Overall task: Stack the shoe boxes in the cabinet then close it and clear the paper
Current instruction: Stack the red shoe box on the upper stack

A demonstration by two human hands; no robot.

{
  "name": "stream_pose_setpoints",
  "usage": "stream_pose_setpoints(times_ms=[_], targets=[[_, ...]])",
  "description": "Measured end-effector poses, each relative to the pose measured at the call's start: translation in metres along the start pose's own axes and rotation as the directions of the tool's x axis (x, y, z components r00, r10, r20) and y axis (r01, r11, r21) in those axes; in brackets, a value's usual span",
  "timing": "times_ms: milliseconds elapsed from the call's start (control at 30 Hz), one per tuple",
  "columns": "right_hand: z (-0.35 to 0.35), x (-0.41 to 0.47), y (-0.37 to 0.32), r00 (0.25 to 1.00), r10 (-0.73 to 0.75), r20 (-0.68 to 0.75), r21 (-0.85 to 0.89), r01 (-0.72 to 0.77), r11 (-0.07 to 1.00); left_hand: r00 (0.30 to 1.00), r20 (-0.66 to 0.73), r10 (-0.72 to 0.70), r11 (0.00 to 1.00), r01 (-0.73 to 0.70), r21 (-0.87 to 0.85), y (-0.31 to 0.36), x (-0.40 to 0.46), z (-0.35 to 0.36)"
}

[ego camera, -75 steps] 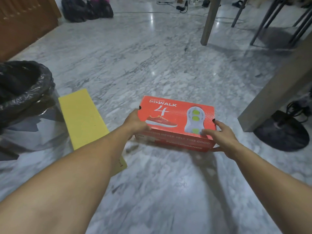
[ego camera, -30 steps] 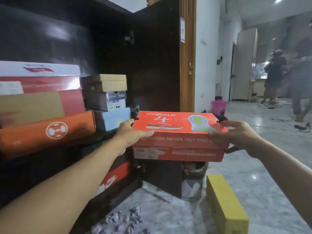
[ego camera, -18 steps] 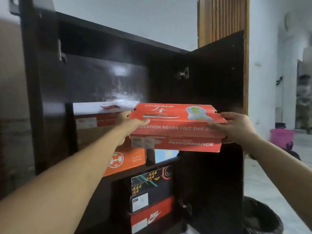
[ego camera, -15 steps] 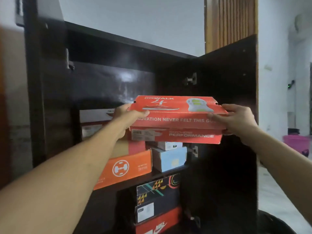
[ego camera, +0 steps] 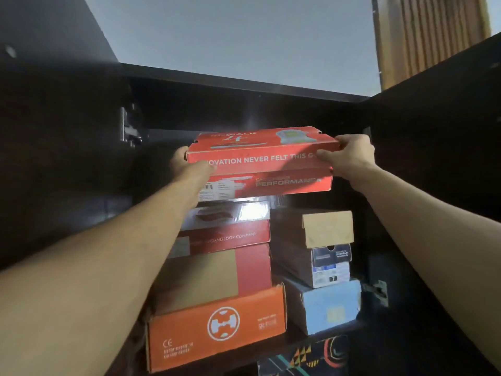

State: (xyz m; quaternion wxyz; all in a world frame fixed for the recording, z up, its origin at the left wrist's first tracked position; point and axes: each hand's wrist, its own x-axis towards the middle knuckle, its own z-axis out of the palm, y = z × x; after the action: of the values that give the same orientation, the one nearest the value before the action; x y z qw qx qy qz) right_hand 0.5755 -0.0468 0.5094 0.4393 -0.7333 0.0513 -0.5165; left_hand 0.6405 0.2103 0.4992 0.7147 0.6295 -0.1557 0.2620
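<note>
A red shoe box [ego camera: 267, 169] printed with white lettering is up at the top of the left stack inside the dark cabinet [ego camera: 244, 85]. My left hand [ego camera: 187, 165] grips its left end and my right hand [ego camera: 348, 156] grips its right end. The box sits level just over a red and white box [ego camera: 230, 226]; whether it rests on that box cannot be told. Below lie a red and tan box [ego camera: 217, 278] and an orange box [ego camera: 217, 327].
A second stack stands to the right: a tan box [ego camera: 326, 229], a dark box [ego camera: 320, 263] and a light blue box [ego camera: 330, 308]. The cabinet's open doors flank the opening at left [ego camera: 59, 158] and right [ego camera: 439, 147]. A patterned box [ego camera: 306, 358] shows on the shelf below.
I lifted the red box off the floor, carried it to the cabinet and raised it. It now sits at the top of the left stack, deeper in the cabinet.
</note>
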Motion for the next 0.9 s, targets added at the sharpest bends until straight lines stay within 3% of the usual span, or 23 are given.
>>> stream_pose_setpoints(times_ms=[300,600,900], targets=[[0.111,0.022,0.011,0.998,0.026,0.062,0.171,-0.036,0.985,0.999,-0.042,0.003,0.989,0.004,0.149,-0.027,0.044,-0.054],[0.145,0.037,0.028,0.992,0.090,0.089,0.102,-0.099,0.990,1.000,-0.009,0.020,0.978,-0.018,0.208,-0.048,0.068,-0.066],[0.164,0.045,0.037,0.978,0.044,0.203,-0.014,-0.042,0.999,0.998,0.066,0.021,0.960,-0.039,0.277,-0.059,0.064,-0.066]])
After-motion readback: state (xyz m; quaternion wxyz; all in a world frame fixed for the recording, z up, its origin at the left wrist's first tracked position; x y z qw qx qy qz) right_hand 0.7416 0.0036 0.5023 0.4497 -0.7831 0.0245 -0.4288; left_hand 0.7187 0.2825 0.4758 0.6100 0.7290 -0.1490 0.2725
